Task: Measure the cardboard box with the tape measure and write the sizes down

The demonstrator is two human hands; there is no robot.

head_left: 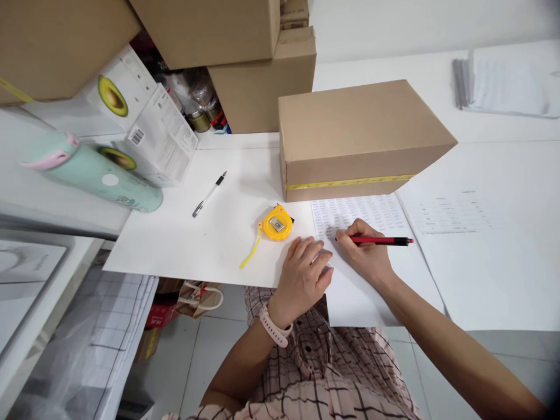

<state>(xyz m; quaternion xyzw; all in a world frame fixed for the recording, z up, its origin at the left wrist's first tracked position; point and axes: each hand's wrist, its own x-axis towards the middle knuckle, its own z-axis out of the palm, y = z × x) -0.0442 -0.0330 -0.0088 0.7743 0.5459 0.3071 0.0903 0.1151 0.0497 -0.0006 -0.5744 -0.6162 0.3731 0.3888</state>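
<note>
My right hand [366, 252] is closed round a red and black pen [380, 240], its tip over a printed sheet [356, 211] covered in rows of small text. Flat at the table's front edge lies my left hand [305, 277], fingers stretched out and touching the sheet's left edge. A pink watch band [274, 328] circles that wrist. Just beyond the left hand sits a yellow tape measure [277, 224] with a short bit of tape or strap trailing left. A cardboard box [363, 131] with yellow tape along its side stands on the sheet's far end.
A clear pen with black ends [210, 194] lies to the left. Past it are a mint bottle [100, 175] and white boxes with avocado pictures [144, 122]. Brown cartons [262, 93] stack behind. More paper [464, 233] lies right, with a paper pile [511, 81] farther back.
</note>
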